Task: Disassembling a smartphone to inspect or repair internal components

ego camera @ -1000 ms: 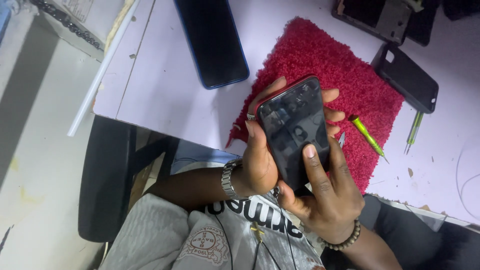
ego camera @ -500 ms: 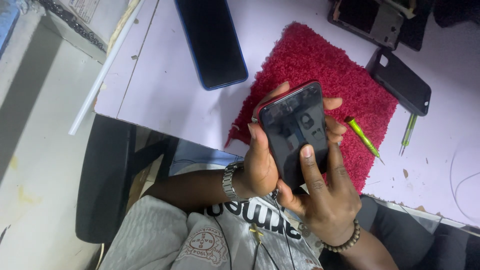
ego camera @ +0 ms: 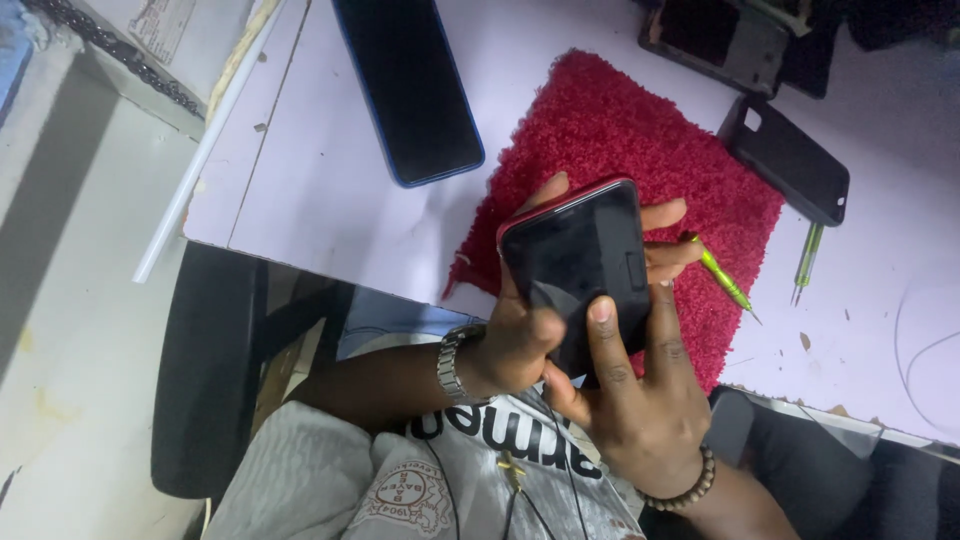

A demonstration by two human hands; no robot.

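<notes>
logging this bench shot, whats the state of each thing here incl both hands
red-edged phone: dark screen, held above the mat in both hands
left hand: gripping the phone's lower edge
right hand: fingers on the phone's screen
blue-edged phone: flat on the table, screen dark
red mat: lying flat on the table
black phone case: lying flat, empty
green pen: lying on the mat's edge

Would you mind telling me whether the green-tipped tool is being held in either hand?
No, the green-tipped tool lies on the red mat; both hands grip the phone.
</notes>
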